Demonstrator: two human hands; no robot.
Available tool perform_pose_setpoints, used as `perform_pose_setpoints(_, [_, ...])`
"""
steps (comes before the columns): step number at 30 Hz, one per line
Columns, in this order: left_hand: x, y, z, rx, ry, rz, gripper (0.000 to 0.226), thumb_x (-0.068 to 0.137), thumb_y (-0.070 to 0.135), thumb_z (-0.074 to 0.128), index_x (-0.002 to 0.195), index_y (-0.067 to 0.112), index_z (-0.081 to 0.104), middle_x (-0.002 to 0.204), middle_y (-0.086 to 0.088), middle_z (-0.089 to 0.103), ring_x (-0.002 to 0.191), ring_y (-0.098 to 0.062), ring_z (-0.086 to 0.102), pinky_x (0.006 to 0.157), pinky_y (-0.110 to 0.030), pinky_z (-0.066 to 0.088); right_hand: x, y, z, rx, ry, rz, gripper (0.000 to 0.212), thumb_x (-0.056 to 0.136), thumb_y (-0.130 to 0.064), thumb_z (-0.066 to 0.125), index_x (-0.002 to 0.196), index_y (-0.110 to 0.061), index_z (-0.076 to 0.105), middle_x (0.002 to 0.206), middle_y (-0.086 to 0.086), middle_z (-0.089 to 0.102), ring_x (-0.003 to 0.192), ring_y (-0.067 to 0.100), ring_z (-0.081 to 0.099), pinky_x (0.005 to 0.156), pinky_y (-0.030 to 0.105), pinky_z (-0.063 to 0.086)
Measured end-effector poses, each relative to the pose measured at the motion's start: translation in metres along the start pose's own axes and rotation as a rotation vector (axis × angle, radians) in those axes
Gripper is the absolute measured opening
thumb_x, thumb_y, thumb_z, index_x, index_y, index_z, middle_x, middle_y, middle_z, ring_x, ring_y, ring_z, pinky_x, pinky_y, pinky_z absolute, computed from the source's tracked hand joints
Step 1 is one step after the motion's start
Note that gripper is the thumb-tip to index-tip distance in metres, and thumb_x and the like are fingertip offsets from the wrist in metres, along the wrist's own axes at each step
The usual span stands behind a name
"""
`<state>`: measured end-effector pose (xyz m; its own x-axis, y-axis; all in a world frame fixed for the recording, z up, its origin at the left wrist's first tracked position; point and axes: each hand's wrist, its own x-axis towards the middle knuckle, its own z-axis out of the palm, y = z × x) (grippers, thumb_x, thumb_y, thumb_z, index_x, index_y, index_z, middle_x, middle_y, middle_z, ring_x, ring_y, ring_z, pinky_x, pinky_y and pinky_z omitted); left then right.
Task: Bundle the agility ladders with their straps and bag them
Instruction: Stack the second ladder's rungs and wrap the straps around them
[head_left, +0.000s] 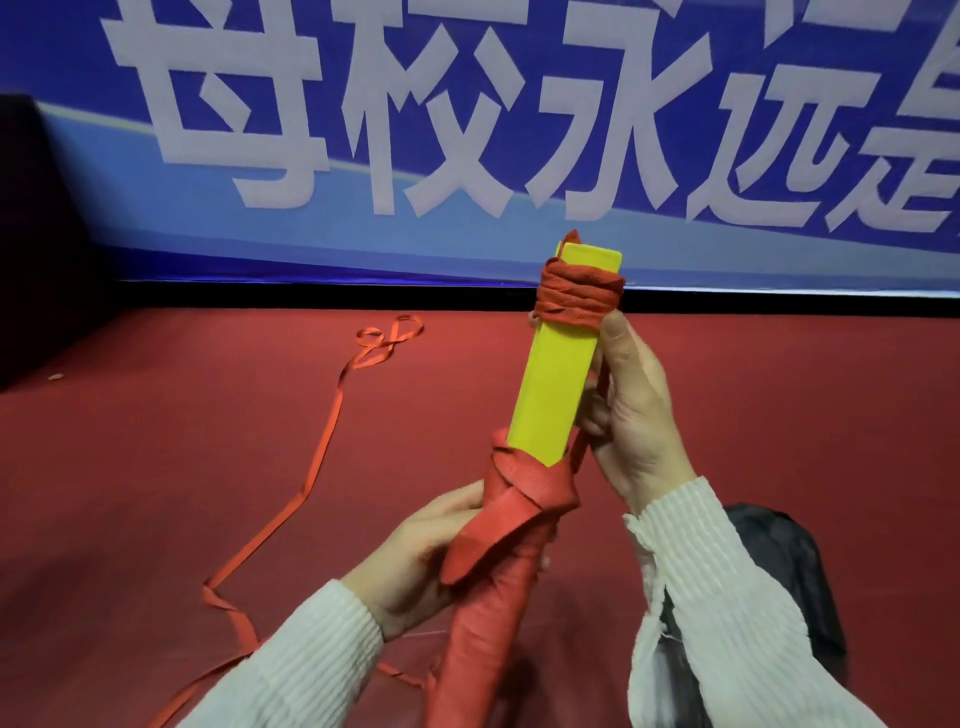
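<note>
A stack of yellow ladder rungs (563, 364) stands nearly upright in the middle of the head view. Red strap is wound tightly round its top (576, 291) and wrapped thickly round its lower end (514, 499). My left hand (421, 551) grips the wrapped lower end from the left. On the right side, my right hand (631, 410) grips the stack's edge and a strand of strap running along it. A loose length of red strap (322, 457) trails from the bundle across the floor to the left, ending in a loop.
The floor is red carpet (779, 415). A dark bag (779, 561) lies at the lower right behind my right sleeve. A blue banner (467, 130) with large white characters stands behind, and a dark object (31, 234) sits at the far left.
</note>
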<state>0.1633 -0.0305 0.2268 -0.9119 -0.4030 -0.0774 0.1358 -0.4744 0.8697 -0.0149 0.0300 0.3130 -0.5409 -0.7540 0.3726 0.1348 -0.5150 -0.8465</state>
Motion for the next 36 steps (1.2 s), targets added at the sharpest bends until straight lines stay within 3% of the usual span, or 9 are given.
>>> perform_pose_setpoints(4, [0.003, -0.003, -0.008, -0.171, -0.185, -0.086, 0.069, 0.076, 0.036, 0.087, 0.126, -0.007, 0.066, 0.12, -0.036, 0.065, 0.096, -0.042, 0.071, 0.09, -0.051, 0.058, -0.003, -0.003, 0.008, 0.038, 0.071, 0.023, 0.068, 0.076, -0.054, 0.065, 0.118, -0.001, 0.061, 0.1, 0.02, 0.065, 0.043, 0.001, 0.051, 0.038, 0.012, 0.035])
perform_pose_setpoints(7, [0.01, -0.018, -0.012, -0.301, -0.034, -0.068, 0.087, 0.07, 0.045, 0.088, 0.134, -0.008, 0.059, 0.129, -0.039, 0.054, 0.101, -0.046, 0.065, 0.092, -0.051, 0.053, 0.002, -0.004, 0.012, 0.084, 0.199, -0.065, 0.068, 0.072, -0.052, 0.073, 0.121, -0.006, 0.064, 0.107, 0.014, 0.063, 0.082, 0.015, 0.062, 0.075, 0.024, 0.051])
perform_pose_setpoints(10, [0.01, -0.035, -0.001, -0.248, 0.11, 0.0, 0.087, 0.074, 0.051, 0.079, 0.135, -0.006, 0.058, 0.126, -0.034, 0.051, 0.106, -0.042, 0.051, 0.094, -0.047, 0.046, 0.005, -0.001, 0.008, -0.056, 0.27, -0.144, 0.042, 0.075, -0.048, 0.079, 0.102, -0.018, 0.072, 0.091, -0.003, 0.069, 0.083, 0.011, 0.06, 0.075, 0.025, 0.05])
perform_pose_setpoints(14, [0.005, -0.04, 0.013, 0.214, 0.199, 0.133, 0.085, 0.061, 0.072, 0.082, 0.125, 0.02, 0.064, 0.109, -0.007, 0.07, 0.088, -0.016, 0.064, 0.08, -0.031, 0.052, 0.01, 0.003, 0.007, -0.183, 0.393, -0.162, 0.025, 0.088, -0.033, 0.079, 0.094, -0.012, 0.067, 0.073, -0.007, 0.062, 0.066, 0.007, 0.053, 0.061, 0.023, 0.045])
perform_pose_setpoints(19, [0.012, -0.038, 0.011, 0.823, 0.413, 0.212, 0.041, 0.066, 0.042, 0.084, 0.087, 0.02, 0.057, 0.065, 0.016, 0.06, 0.057, -0.007, 0.054, 0.062, -0.031, 0.046, 0.012, 0.005, -0.009, -0.424, 0.461, -0.178, 0.031, 0.092, -0.044, 0.075, 0.09, -0.014, 0.067, 0.066, -0.011, 0.061, 0.062, 0.006, 0.053, 0.06, 0.028, 0.043])
perform_pose_setpoints(25, [0.006, -0.003, -0.016, 0.557, -0.036, -0.071, 0.041, 0.072, 0.014, 0.08, 0.104, -0.005, 0.065, 0.081, -0.013, 0.06, 0.065, -0.024, 0.055, 0.058, -0.029, 0.049, 0.007, -0.008, -0.009, -0.128, 0.211, -0.134, 0.043, 0.078, -0.043, 0.076, 0.107, -0.014, 0.062, 0.073, 0.012, 0.069, 0.061, 0.018, 0.069, 0.056, 0.026, 0.051])
perform_pose_setpoints(28, [0.017, -0.003, -0.034, 0.476, 0.003, -0.149, 0.056, 0.083, 0.009, 0.078, 0.133, -0.007, 0.057, 0.093, -0.01, 0.071, 0.077, -0.024, 0.068, 0.069, -0.028, 0.058, 0.007, -0.01, -0.008, -0.042, 0.16, -0.147, 0.045, 0.072, -0.039, 0.077, 0.106, -0.013, 0.063, 0.069, 0.008, 0.067, 0.06, 0.02, 0.069, 0.057, 0.028, 0.053])
perform_pose_setpoints(32, [0.003, 0.002, -0.028, 0.228, -0.246, -0.251, 0.046, 0.081, 0.007, 0.07, 0.124, -0.007, 0.063, 0.089, -0.022, 0.065, 0.073, -0.027, 0.067, 0.071, -0.034, 0.057, 0.012, -0.002, -0.011, -0.153, 0.273, -0.226, 0.044, 0.078, -0.042, 0.075, 0.107, -0.011, 0.065, 0.081, -0.008, 0.07, 0.076, 0.011, 0.068, 0.071, 0.026, 0.053])
perform_pose_setpoints(36, [0.006, -0.005, -0.001, 0.493, 0.082, -0.071, 0.045, 0.07, 0.028, 0.092, 0.104, 0.016, 0.066, 0.084, 0.003, 0.071, 0.072, -0.011, 0.066, 0.069, -0.023, 0.053, 0.014, 0.003, -0.014, -0.376, 0.464, -0.309, 0.035, 0.083, -0.041, 0.078, 0.105, -0.014, 0.071, 0.088, -0.013, 0.073, 0.08, 0.002, 0.067, 0.077, 0.018, 0.049])
